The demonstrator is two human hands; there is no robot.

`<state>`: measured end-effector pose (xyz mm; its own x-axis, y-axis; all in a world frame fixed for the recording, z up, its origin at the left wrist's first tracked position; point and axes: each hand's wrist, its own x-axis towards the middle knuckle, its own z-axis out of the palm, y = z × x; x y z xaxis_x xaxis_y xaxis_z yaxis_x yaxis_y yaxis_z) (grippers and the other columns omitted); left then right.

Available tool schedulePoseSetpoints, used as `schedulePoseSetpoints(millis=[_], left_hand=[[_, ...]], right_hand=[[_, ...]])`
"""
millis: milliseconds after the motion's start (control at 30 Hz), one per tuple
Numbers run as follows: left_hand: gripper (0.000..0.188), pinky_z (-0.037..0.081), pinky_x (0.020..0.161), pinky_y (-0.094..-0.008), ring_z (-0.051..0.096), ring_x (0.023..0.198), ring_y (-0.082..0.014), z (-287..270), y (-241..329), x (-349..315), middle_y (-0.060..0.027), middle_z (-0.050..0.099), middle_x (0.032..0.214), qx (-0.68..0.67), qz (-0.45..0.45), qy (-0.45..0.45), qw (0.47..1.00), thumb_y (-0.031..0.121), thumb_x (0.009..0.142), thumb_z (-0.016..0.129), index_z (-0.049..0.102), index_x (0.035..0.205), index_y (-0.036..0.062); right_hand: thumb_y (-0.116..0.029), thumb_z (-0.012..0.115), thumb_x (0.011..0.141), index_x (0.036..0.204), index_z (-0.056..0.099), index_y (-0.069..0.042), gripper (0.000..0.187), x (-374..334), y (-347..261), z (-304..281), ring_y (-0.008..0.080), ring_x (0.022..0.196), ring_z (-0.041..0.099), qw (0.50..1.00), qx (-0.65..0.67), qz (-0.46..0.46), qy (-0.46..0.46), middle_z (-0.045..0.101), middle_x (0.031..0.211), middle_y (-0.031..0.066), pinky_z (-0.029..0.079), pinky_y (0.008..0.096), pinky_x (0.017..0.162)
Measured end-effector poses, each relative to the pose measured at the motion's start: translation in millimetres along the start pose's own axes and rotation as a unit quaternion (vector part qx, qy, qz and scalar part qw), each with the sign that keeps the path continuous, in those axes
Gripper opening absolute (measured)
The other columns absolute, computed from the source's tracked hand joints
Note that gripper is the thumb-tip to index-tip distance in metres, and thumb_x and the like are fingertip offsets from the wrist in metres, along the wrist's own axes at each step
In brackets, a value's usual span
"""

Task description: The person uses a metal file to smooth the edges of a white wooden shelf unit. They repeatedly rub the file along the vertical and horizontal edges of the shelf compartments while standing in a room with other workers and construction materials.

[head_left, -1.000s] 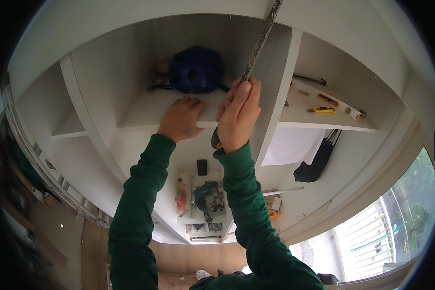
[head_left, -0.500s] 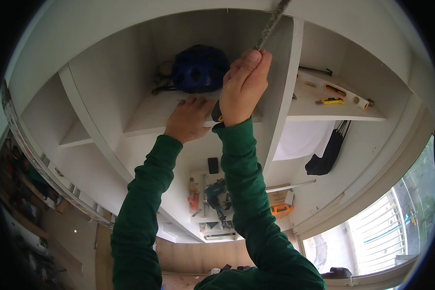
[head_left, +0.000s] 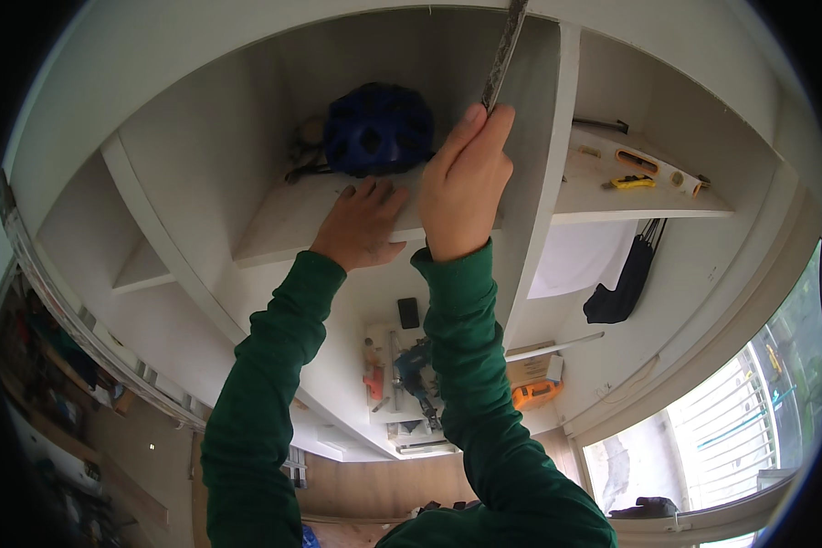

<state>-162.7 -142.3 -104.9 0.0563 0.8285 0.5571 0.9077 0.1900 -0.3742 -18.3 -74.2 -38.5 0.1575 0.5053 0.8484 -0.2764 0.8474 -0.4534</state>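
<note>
My right hand (head_left: 466,187) is closed round the lower end of a long, thin, grey speckled strip (head_left: 505,55). The strip rises from my fist past the top edge of the cabinet opening; its exact kind is unclear, and its lower end is hidden by the hand. My left hand (head_left: 361,224) rests palm down on the front edge of the white shelf (head_left: 269,228), fingers stretched out and thumb apart. Just behind those fingers sits a blue bicycle helmet (head_left: 379,128), its dark strap trailing to the left.
On the right shelf lie a spirit level (head_left: 637,163) and a yellow utility knife (head_left: 628,183). A black bag (head_left: 616,292) hangs underneath. Lower down are a black phone-like object (head_left: 407,313), a teal power tool (head_left: 417,370) and an orange tool (head_left: 536,394). Upright dividers (head_left: 553,146) separate the compartments.
My right hand has turned and shifted slightly, and the strip stands steeper. A black and yellow end below that hand is now hidden. My left hand stays on the shelf edge, its thumb further out.
</note>
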Motion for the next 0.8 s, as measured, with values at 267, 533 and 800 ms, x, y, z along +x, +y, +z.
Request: schedulePoseSetpoints(millis=[267, 533, 800], left_hand=[[0.067, 0.048, 0.085, -0.0449, 0.054, 0.109, -0.0321, -1.4, -0.6, 1.2, -0.0148, 0.057, 0.116, 0.036, 0.013, -0.011, 0.999, 0.028, 0.065, 0.081, 0.052, 0.121, 0.0046], [0.067, 0.048, 0.086, -0.0442, 0.054, 0.11, -0.0311, -4.8, 1.3, 1.3, -0.0148, 0.058, 0.117, -0.005, -0.002, 0.006, 1.0, 0.028, 0.065, 0.081, 0.052, 0.121, 0.0055], [0.067, 0.047, 0.088, -0.0448, 0.054, 0.112, -0.0311, -5.3, 1.4, 1.8, -0.0152, 0.057, 0.118, 0.006, 0.0, -0.004, 1.0, 0.029, 0.065, 0.082, 0.053, 0.121, 0.0059]], right_hand=[[-0.023, 0.04, 0.108, 0.088, 0.04, -0.001, 0.029, 26.9, -6.5, -2.2, 0.0345, 0.043, 0.048, 1.0, -0.026, -0.01, 0.012, 0.045, 0.053, 0.0169, 0.035, 0.0398, 0.042], [-0.019, 0.042, 0.107, 0.09, 0.038, -0.002, 0.024, -6.7, 0.3, -5.6, 0.0337, 0.04, 0.05, 0.999, 0.011, 0.006, 0.029, 0.045, 0.051, 0.0141, 0.035, 0.0382, 0.038], [-0.024, 0.038, 0.108, 0.09, 0.041, -0.001, 0.03, 19.1, 1.6, -4.5, 0.0361, 0.045, 0.046, 1.0, 0.014, 0.016, 0.019, 0.045, 0.055, 0.0172, 0.035, 0.0384, 0.044]])
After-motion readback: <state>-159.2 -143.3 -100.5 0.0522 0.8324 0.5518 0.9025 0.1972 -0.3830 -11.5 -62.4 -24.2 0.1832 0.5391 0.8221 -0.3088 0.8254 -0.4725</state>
